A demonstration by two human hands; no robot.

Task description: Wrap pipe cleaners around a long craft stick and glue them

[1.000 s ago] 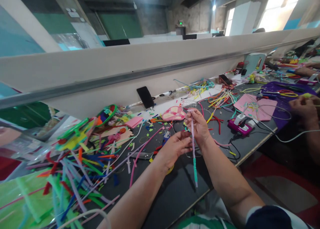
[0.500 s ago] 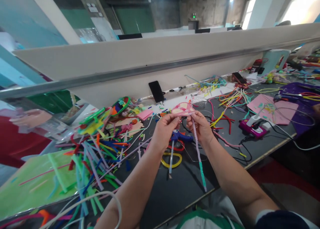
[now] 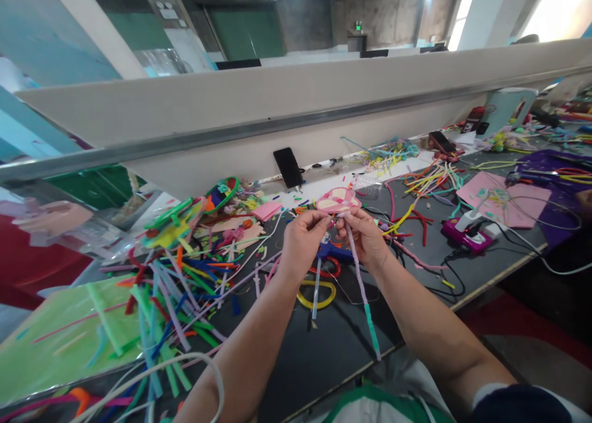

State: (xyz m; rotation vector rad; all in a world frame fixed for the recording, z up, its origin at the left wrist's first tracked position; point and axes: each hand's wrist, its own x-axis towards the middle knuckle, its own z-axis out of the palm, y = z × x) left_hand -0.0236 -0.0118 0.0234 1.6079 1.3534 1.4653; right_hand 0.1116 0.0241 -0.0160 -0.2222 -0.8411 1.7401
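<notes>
Beyond the dark table (image 3: pixel 314 355) runs a long pale partition (image 3: pixel 231 99), and from where I stand most of the litter lies left of the person's hands. Far to the left hand's left is a green sheet (image 3: pixel 32 361); nearer, a heap of coloured fuzzy stems (image 3: pixel 171 315). A phone (image 3: pixel 288 168) leans upright beyond the left hand (image 3: pixel 303 241), whose thumb and forefinger are drawn together; whether they pinch anything, I can't tell. Below and between the hands lie a blue glue gun (image 3: pixel 333 250) and a yellow loop (image 3: pixel 316 296), perhaps a scissor handle, crowding the space under them. Just past the fingertips sits a pink-and-white oval (image 3: pixel 340 200). The right hand (image 3: pixel 358 229) grips a lilac stem (image 3: pixel 357 269) near its top, the teal-wrapped end hanging toward the table's edge. I'd judge that top end is being worked, which calls for a steady right grip and careful left fingertips. Right of the right hand are a purple power strip (image 3: pixel 467 237), with trailing cords, and a pink sheet (image 3: pixel 522 214).
</notes>
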